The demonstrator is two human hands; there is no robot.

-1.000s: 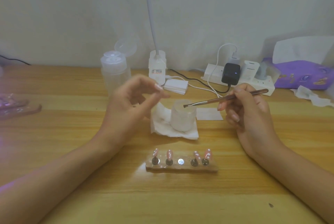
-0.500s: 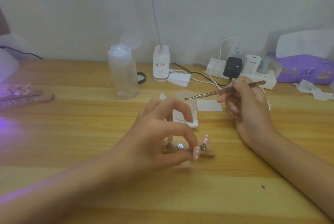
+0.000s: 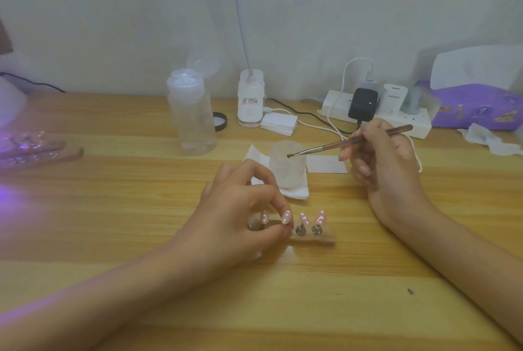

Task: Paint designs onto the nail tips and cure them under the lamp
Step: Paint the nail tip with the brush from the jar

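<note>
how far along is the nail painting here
Done: pink nail tips on the wooden holder carry white dots. In hand: left hand pinches one dotted tip; right hand holds the brush. Left: curing, since this holder sits apart from the purple glow at far left.

Nail tip (image 3: 286, 217) between left fingers (image 3: 270, 195)

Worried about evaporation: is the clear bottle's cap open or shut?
Open: the cap of the clear bottle stands flipped up above its top.

Wooden table (image 3: 113, 280) (purple glow left), pale wall (image 3: 113, 11)
</note>
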